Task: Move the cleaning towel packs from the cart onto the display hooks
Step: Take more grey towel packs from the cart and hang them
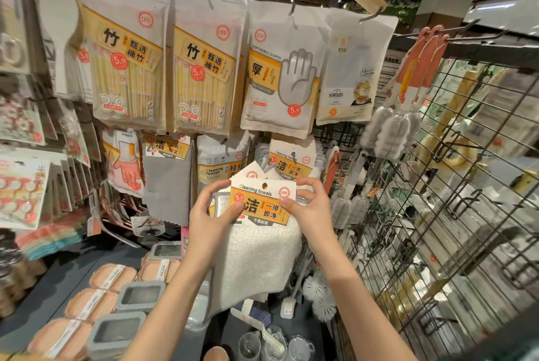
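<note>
A cleaning towel pack point(259, 247), white cloth under an orange and white header card with a hang hole, is held up in front of the display. My left hand point(211, 212) pinches the card's left edge. My right hand point(309, 206) pinches its right edge. More card edges show behind the front one. Just behind and above, several cleaning towel packs point(291, 164) hang on a display hook. The cart is out of view.
Chopstick packs point(128, 69), a disposable glove pack point(284, 75) and a grey cloth point(167, 185) hang on hooks around. Bottle brushes point(390, 133) hang on the wire grid panel point(455, 215) at right. Sponges point(110, 276) and grey containers point(140, 296) lie on the shelf below.
</note>
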`<state>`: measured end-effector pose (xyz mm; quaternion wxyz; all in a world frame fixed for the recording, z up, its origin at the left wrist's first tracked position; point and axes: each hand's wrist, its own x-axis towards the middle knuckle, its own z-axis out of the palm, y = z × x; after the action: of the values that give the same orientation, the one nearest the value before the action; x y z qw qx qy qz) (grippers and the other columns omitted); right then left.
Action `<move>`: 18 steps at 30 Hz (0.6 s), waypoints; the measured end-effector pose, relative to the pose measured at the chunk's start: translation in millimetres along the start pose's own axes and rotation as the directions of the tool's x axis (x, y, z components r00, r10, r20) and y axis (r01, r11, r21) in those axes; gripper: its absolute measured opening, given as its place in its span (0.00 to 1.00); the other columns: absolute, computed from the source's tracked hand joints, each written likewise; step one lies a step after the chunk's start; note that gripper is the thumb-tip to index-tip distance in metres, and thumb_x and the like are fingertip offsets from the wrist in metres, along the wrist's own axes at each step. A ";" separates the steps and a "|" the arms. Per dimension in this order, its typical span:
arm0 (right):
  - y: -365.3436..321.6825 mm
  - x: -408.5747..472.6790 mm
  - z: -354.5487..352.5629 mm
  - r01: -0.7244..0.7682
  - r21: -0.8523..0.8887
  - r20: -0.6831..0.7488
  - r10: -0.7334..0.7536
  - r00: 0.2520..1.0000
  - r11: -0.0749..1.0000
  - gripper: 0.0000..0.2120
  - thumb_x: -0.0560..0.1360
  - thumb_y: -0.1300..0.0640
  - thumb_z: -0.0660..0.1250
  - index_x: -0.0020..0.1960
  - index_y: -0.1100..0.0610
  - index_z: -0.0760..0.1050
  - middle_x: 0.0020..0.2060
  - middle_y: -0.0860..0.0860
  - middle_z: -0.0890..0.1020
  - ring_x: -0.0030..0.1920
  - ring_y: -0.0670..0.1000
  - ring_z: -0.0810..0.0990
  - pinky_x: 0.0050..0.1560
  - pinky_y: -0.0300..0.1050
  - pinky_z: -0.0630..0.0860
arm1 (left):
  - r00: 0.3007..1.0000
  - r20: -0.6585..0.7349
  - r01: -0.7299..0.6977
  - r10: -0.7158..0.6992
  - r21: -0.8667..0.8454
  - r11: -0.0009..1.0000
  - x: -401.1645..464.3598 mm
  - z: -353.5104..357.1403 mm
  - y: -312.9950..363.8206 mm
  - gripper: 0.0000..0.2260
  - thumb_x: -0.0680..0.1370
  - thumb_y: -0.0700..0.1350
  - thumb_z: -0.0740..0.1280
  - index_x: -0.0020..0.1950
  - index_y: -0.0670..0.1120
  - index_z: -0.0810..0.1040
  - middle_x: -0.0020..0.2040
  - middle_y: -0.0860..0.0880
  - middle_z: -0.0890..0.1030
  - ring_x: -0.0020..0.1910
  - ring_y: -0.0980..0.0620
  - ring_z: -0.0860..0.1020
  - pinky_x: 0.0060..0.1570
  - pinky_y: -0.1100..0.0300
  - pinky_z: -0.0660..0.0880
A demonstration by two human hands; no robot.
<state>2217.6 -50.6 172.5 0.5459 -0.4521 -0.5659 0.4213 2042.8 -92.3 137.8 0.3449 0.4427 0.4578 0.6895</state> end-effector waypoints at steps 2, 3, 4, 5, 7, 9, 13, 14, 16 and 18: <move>0.0 0.8 -1.3 -0.005 0.024 -0.004 0.005 1.000 1.000 0.19 0.68 0.68 0.73 0.49 0.51 0.69 0.47 0.55 0.83 0.46 0.53 0.84 0.42 0.46 0.81 | 1.000 0.001 0.017 -0.017 -0.060 0.998 -0.7 0.4 3.7 0.14 0.72 0.41 0.74 0.53 0.57 0.79 0.59 0.55 0.78 0.59 0.45 0.78 0.50 0.52 0.80; -0.3 1.6 -2.8 -0.010 0.034 -0.014 0.011 1.000 0.999 0.19 0.68 0.68 0.73 0.49 0.51 0.69 0.47 0.55 0.83 0.46 0.53 0.84 0.42 0.46 0.82 | 1.000 -0.005 0.028 -0.028 -0.076 0.997 -0.8 0.1 5.8 0.13 0.72 0.42 0.73 0.52 0.58 0.79 0.59 0.56 0.78 0.58 0.45 0.79 0.49 0.52 0.80; -0.2 2.9 -4.6 -0.017 0.044 -0.028 0.018 0.999 0.999 0.19 0.69 0.68 0.72 0.49 0.51 0.69 0.47 0.54 0.83 0.46 0.53 0.84 0.43 0.46 0.82 | 0.999 -0.011 0.036 -0.037 -0.077 0.996 -0.9 -0.3 8.1 0.13 0.72 0.44 0.73 0.52 0.58 0.79 0.58 0.58 0.78 0.57 0.45 0.79 0.49 0.51 0.79; -0.2 4.3 -6.8 -0.024 0.053 -0.043 0.026 0.999 0.998 0.19 0.69 0.69 0.72 0.49 0.51 0.69 0.46 0.53 0.82 0.46 0.53 0.83 0.43 0.47 0.82 | 0.999 -0.016 0.046 -0.047 -0.074 0.996 -0.9 -1.2 10.5 0.12 0.72 0.46 0.73 0.53 0.58 0.78 0.58 0.59 0.78 0.56 0.45 0.79 0.48 0.49 0.79; 1.8 7.6 -11.4 -0.028 0.067 -0.070 0.033 0.997 0.997 0.19 0.69 0.69 0.72 0.48 0.50 0.70 0.46 0.53 0.82 0.45 0.53 0.83 0.44 0.47 0.82 | 0.999 -0.020 0.048 -0.049 -0.049 0.998 -0.7 -3.5 13.8 0.11 0.72 0.49 0.71 0.54 0.59 0.78 0.56 0.61 0.79 0.55 0.44 0.79 0.49 0.43 0.77; 5.0 12.2 -16.2 -0.025 0.070 -0.097 0.032 0.995 0.997 0.19 0.69 0.69 0.72 0.49 0.51 0.70 0.47 0.54 0.82 0.46 0.52 0.83 0.44 0.45 0.82 | 0.999 -0.026 0.036 -0.037 -0.024 0.999 1.1 -5.8 14.4 0.11 0.74 0.47 0.71 0.54 0.58 0.78 0.54 0.65 0.78 0.56 0.42 0.78 0.50 0.41 0.76; 12.3 26.4 -27.3 -0.026 0.049 -0.154 0.034 0.987 0.998 0.19 0.68 0.66 0.74 0.51 0.51 0.71 0.51 0.55 0.80 0.53 0.57 0.81 0.50 0.52 0.80 | 0.999 -0.036 0.004 -0.004 -0.007 1.000 5.4 -9.6 10.0 0.17 0.75 0.35 0.69 0.54 0.57 0.77 0.57 0.59 0.78 0.54 0.44 0.80 0.44 0.56 0.79; 13.5 29.9 -29.6 -0.025 0.041 -0.163 0.032 0.986 0.999 0.19 0.67 0.66 0.74 0.51 0.50 0.71 0.52 0.55 0.80 0.54 0.58 0.80 0.52 0.54 0.79 | 0.999 -0.039 0.002 -0.002 -0.006 1.000 6.6 -10.5 8.8 0.17 0.75 0.34 0.69 0.54 0.57 0.77 0.58 0.55 0.78 0.54 0.45 0.80 0.42 0.61 0.78; 15.2 35.9 -33.4 -0.018 0.014 -0.186 0.020 0.982 1.000 0.19 0.67 0.65 0.74 0.50 0.48 0.71 0.52 0.53 0.80 0.55 0.57 0.80 0.54 0.57 0.78 | 0.999 -0.051 0.009 -0.010 -0.027 1.000 8.3 -11.7 7.7 0.18 0.75 0.34 0.68 0.56 0.56 0.76 0.59 0.51 0.78 0.52 0.48 0.81 0.40 0.64 0.78; 16.1 41.4 -35.3 0.003 -0.012 -0.210 -0.006 0.978 1.000 0.19 0.68 0.66 0.73 0.49 0.47 0.71 0.51 0.51 0.80 0.56 0.55 0.79 0.55 0.57 0.78 | 0.998 -0.066 0.016 -0.021 -0.069 0.997 9.5 -12.3 7.8 0.21 0.75 0.32 0.68 0.60 0.55 0.74 0.56 0.53 0.79 0.48 0.51 0.82 0.40 0.65 0.78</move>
<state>2253.9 -7.2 168.4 0.6009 -0.4958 -0.5085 0.3667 2027.3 -90.6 145.6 0.3509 0.4032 0.4490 0.7160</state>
